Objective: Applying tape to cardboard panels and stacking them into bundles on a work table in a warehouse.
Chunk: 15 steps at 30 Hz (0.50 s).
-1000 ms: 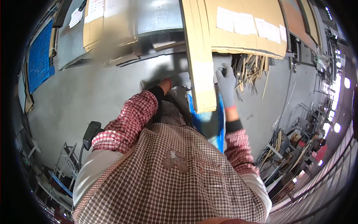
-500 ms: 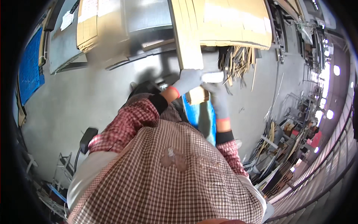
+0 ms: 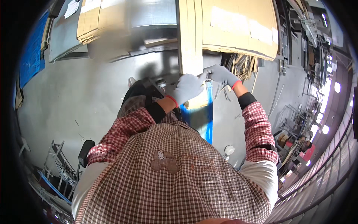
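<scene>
My left hand [image 3: 188,88], in a grey glove with a red cuff edge, is closed above the near end of a long cardboard strip [image 3: 191,56]. My right hand [image 3: 221,74], gloved the same way, bends in from the right, and its fingers pinch together at the left hand's fingertips. Whatever lies between the fingers is hidden or too small to name. Just below the hands sits a pale cardboard piece [image 3: 198,101] on a narrow blue surface [image 3: 209,121] that runs toward my body.
Stacked cardboard sheets [image 3: 238,30] lie ahead on the right, with a bundle of thin strips [image 3: 242,67] hanging below. More cardboard [image 3: 89,22] is at the far left, near a blue panel [image 3: 33,52]. Metal frames [image 3: 61,164] stand at the lower left.
My right hand has swung up and outward, its elbow now wide. The left hand has dropped slightly. The white object seen between the hands earlier no longer shows.
</scene>
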### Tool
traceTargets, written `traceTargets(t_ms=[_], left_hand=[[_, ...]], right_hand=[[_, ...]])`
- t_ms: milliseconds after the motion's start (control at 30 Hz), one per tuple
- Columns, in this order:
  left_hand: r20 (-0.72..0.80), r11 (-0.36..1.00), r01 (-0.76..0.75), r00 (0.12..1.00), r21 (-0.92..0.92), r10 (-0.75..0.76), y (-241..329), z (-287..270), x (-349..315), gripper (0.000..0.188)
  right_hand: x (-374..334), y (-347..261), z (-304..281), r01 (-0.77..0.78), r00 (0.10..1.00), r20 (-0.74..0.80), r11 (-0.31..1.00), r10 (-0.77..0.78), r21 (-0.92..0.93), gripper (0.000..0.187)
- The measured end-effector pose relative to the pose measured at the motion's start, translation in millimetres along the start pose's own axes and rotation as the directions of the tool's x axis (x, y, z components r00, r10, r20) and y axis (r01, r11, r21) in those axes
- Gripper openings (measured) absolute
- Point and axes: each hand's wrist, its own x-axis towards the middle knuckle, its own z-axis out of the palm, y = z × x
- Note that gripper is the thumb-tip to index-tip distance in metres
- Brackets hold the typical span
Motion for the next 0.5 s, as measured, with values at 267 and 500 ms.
traceTargets(t_ms=[267, 500], left_hand=[[-0.185, 0.897, -0.067, 0.983, -0.438, -0.017, -64.5, 4.7, 3.7, 0.063], [0.366, 0.885, 0.23, 0.928, -0.406, -0.074, -39.3, 27.3, -68.6, 0.089]], right_hand=[[-3.8, 6.0, 25.2, -0.336, 0.891, -0.305, 0.94, 0.337, 0.057, 0.026], [-92.3, -86.0, 22.4, -0.368, 0.921, 0.264, 0.859, 0.285, 0.355, 0.027]])
